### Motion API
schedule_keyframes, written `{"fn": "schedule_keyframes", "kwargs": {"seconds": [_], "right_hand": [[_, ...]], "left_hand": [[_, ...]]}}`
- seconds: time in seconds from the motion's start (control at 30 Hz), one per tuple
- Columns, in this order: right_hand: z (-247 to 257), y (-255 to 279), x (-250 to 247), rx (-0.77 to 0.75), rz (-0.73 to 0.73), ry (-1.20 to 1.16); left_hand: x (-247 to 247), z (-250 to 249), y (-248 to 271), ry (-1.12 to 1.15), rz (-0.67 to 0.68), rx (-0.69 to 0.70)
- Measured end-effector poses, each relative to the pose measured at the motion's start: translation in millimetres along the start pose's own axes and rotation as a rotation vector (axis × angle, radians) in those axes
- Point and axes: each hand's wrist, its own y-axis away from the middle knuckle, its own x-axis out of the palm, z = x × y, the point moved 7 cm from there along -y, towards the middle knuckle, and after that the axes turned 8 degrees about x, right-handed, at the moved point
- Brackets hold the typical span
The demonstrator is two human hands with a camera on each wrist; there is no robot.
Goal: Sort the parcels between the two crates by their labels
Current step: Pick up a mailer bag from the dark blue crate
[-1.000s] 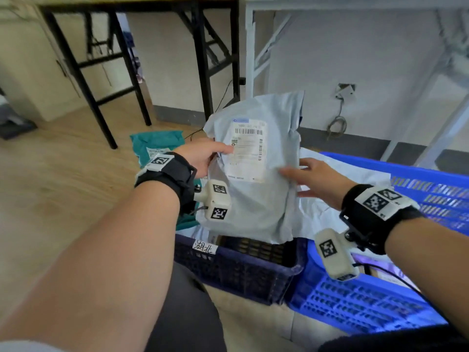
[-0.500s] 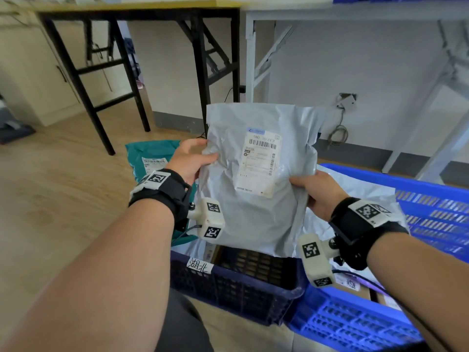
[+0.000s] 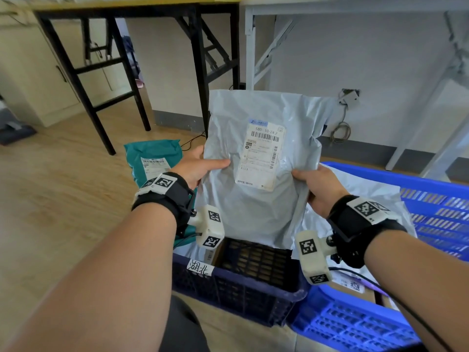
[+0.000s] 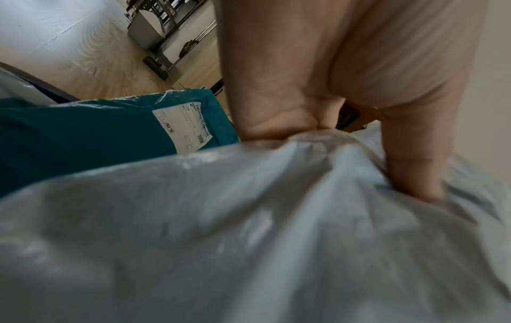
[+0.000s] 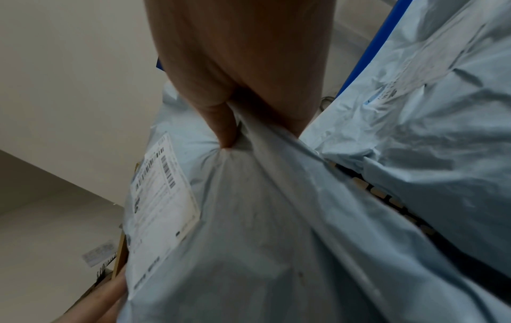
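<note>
Both hands hold a grey plastic mailer parcel point(image 3: 256, 207) upright above the dark blue crate point(image 3: 243, 288), its white shipping label point(image 3: 262, 154) facing me. My left hand point(image 3: 200, 166) pinches its left edge, thumb on the front. My right hand point(image 3: 314, 184) grips its right edge. The left wrist view has the grey parcel point(image 4: 249, 240) bunched under the thumb point(image 4: 409, 157). The right wrist view shows the thumb point(image 5: 221, 122) pressed into the grey parcel point(image 5: 262, 229) beside its label point(image 5: 163, 196). A bright blue crate point(image 3: 380, 323) stands on the right.
A teal parcel point(image 3: 154, 158) with a label lies at the far left of the dark crate. Another grey mailer point(image 3: 363, 199) rests in the bright blue crate. A handwritten tag point(image 3: 200, 269) is on the dark crate's rim. Black table legs point(image 3: 203, 72) and a grey table frame point(image 3: 250, 52) stand behind.
The grey parcel has been raised and turned squarer to me. My right hand went from touching its front with straight fingers to gripping its right edge.
</note>
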Motion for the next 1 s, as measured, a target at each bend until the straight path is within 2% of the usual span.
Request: {"fn": "schedule_keyframes", "kwargs": {"seconds": [0.17, 0.2, 0.3, 0.37, 0.53, 0.67, 0.8, 1.0], "right_hand": [[-3.3, -3.0, 7.8, 0.015, 0.009, -0.030], [-3.6, -4.0, 9.3, 0.019, 0.012, -0.038], [-3.4, -8.1, 16.2, 0.023, 0.018, -0.023], [-2.6, -10.5, 21.0, 0.027, 0.029, 0.008], [4.2, -20.2, 17.8, 0.022, 0.062, 0.113], [3.0, -32.0, -5.4, 0.028, 0.016, 0.269], [-3.4, -45.1, -25.8, 0.082, -0.032, 0.380], [-8.4, -64.0, -20.1, 0.077, 0.021, 0.566]], "left_hand": [[-7.6, -9.9, -3.7, -0.228, -0.177, 0.105], [-5.3, -12.8, -4.0, -0.249, -0.174, 0.125], [20.7, -18.7, -0.1, -0.262, 0.044, 0.139], [30.4, -17.4, -1.6, -0.240, 0.127, 0.111], [22.7, -13.0, -17.4, -0.191, 0.038, 0.031], [17.0, 22.4, -39.0, -0.237, 0.001, -0.128], [25.5, 70.8, -62.3, -0.484, 0.033, -0.196], [78.9, 163.4, -81.1, -0.640, 0.254, -0.343]]}}
